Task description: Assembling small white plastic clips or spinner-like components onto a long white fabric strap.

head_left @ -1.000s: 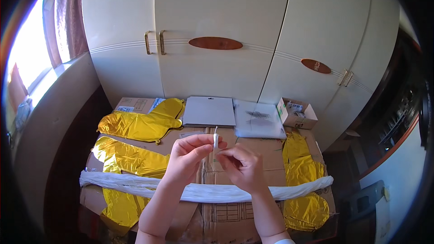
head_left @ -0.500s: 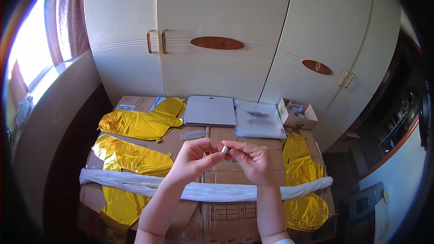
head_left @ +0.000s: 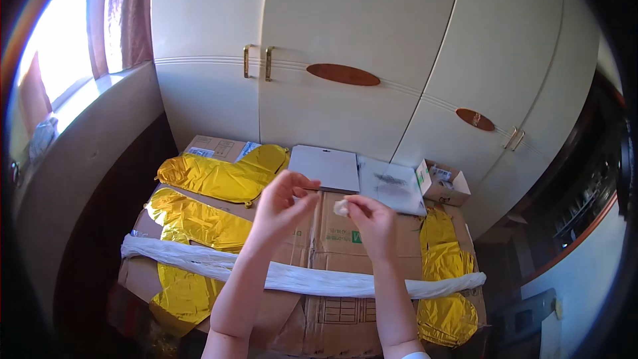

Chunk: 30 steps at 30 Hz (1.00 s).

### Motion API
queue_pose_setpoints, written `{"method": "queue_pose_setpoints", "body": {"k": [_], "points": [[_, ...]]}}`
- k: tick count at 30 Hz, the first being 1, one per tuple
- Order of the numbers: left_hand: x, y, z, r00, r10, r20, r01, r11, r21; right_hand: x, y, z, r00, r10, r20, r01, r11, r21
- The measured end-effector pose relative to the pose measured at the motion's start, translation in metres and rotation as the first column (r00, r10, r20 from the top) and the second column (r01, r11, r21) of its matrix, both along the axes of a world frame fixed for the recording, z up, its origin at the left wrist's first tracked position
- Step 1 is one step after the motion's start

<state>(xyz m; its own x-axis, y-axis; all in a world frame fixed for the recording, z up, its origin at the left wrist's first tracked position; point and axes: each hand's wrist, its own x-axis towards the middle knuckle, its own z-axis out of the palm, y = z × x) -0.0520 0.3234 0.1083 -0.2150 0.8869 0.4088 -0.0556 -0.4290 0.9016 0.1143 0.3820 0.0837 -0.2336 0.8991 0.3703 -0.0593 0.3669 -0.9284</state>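
Observation:
My right hand (head_left: 373,221) pinches a small whitish piece (head_left: 341,208), perhaps folded tape or film, between thumb and fingertips; its exact kind is too small to tell. To its left, my left hand (head_left: 284,207) is raised with thumb and curled fingers apart, and I see nothing in it. Both hands hover over the cardboard (head_left: 332,259) covering the table. Below them a long white bundle of thin plastic film (head_left: 319,280) lies crosswise, passing under both forearms. Gold foil balloons, deflated, lie flat at the left (head_left: 199,223) and at the right (head_left: 444,252).
Along the back stand a stack of grey-white boards (head_left: 325,165), a clear plastic sheet packet (head_left: 392,186) and a small open carton (head_left: 444,183) with items inside. Another gold balloon (head_left: 219,176) lies at the back left near a cardboard box (head_left: 216,148). Cream wardrobe doors (head_left: 345,13) rise behind.
My hands have parted: the left has let go and moved left and up, while the right keeps the small whitish piece. The view has shifted slightly to the left.

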Motion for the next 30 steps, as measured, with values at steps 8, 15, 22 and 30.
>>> {"method": "queue_pose_setpoints", "body": {"k": [8,15,22,30], "points": [[-0.033,-0.038,0.031,0.938,0.047,0.344,-0.133,0.964,0.229,-0.075,0.081,-0.107,0.684,-0.11,0.721,-0.08,0.971,0.224],[-0.038,-0.042,0.032,0.92,0.006,0.391,-0.115,0.96,0.255,-0.093,0.096,-0.13,0.586,-0.219,0.78,-0.025,0.957,0.288],[-0.036,-0.038,0.029,0.93,0.026,0.367,-0.12,0.964,0.236,-0.048,0.049,-0.095,0.762,-0.211,0.613,-0.03,0.933,0.359],[-0.004,-0.023,0.016,0.917,0.163,-0.364,-0.116,0.982,0.148,0.007,-0.013,-0.053,0.469,0.34,0.815,-0.529,0.847,-0.049]]}}
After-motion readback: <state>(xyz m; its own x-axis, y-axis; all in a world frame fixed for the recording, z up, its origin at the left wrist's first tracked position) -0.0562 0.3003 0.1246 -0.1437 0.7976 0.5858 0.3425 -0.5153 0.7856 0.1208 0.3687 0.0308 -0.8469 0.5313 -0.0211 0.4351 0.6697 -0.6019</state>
